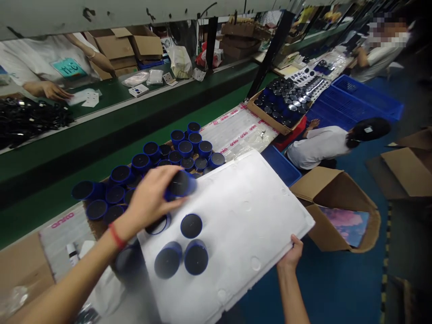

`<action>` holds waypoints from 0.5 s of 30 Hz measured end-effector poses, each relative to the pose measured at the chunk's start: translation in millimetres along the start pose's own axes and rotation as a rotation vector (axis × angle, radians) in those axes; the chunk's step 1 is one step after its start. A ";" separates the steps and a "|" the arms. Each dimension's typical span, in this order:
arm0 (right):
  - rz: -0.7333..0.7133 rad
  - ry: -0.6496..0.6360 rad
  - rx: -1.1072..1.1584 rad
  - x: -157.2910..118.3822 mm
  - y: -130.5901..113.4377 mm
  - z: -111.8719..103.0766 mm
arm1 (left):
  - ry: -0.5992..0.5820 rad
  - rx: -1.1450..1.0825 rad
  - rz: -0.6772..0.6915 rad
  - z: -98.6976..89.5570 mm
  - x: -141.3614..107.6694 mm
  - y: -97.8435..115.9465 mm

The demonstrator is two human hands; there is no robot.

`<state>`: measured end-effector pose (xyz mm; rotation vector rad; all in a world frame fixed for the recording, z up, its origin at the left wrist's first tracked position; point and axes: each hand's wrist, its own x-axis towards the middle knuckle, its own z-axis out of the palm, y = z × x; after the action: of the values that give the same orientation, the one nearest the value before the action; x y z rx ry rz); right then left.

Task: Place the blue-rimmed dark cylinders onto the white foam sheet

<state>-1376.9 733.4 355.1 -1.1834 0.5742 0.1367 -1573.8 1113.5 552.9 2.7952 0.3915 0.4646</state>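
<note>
My left hand (pixel 151 198), with a red band at the wrist, grips a blue cylinder with a black top (pixel 180 183) by its sides, above the upper left part of a white foam board (pixel 236 225). Several similar cylinders stand on the board, among them one near its left side (pixel 191 226). At the board's right edge, my right hand (pixel 290 255) grips it, with the thumb on top and the other fingers hidden beneath. Behind my left hand, many more blue cylinders (pixel 185 148) are crowded together in a cardboard box, mostly hidden by them.
A green conveyor (pixel 111 103) runs behind, where a co-worker's hand (pixel 54 90) handles white cards. An open carton (pixel 337 211) lies right of the board. A crouching person (pixel 317 146) is beside blue crates (pixel 364 101). A tray of dark round parts (pixel 283 101) sits farther back.
</note>
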 end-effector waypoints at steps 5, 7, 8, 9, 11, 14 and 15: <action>0.016 0.063 0.025 -6.6 0.0 1.2 | -0.380 0.012 0.227 68.1 43.5 53.1; 0.037 0.079 0.035 -10.9 0.9 0.2 | -0.443 0.038 0.210 84.1 45.2 57.9; 0.045 0.085 0.041 -12.8 1.1 0.1 | -0.461 0.036 0.199 85.1 44.4 57.8; 0.051 0.091 0.047 -14.5 1.1 0.5 | -0.471 0.026 0.191 81.2 42.8 55.7; 0.052 0.097 0.060 -16.6 0.3 2.5 | -0.461 -0.005 0.179 61.1 37.2 43.7; 0.053 0.096 0.079 -17.0 -1.2 7.0 | -0.326 0.037 0.032 16.5 14.2 -2.0; 0.055 0.095 0.084 -16.6 -1.4 8.1 | -0.247 0.098 -0.081 2.7 0.9 -24.9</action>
<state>-1387.6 743.4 366.5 -1.0974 0.6903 0.1027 -1577.4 1136.2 542.9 2.8710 0.4802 0.0823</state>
